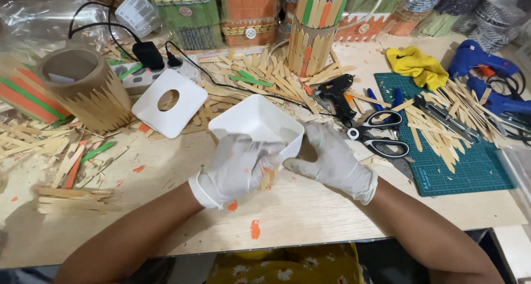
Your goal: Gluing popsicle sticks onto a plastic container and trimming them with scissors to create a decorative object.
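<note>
Both my hands wear white gloves and hold a white square plastic tub tilted over the wooden table. My left hand grips the tub's near side and presses a small wooden stick piece against it. My right hand clasps the tub's right wall. A white square lid with a round hole lies to the left.
Loose wooden craft sticks litter the table. A stick-clad cylinder stands at left, another at the back. Black glue gun, scissors, green cutting mat, yellow cloth, blue glue guns, power strip.
</note>
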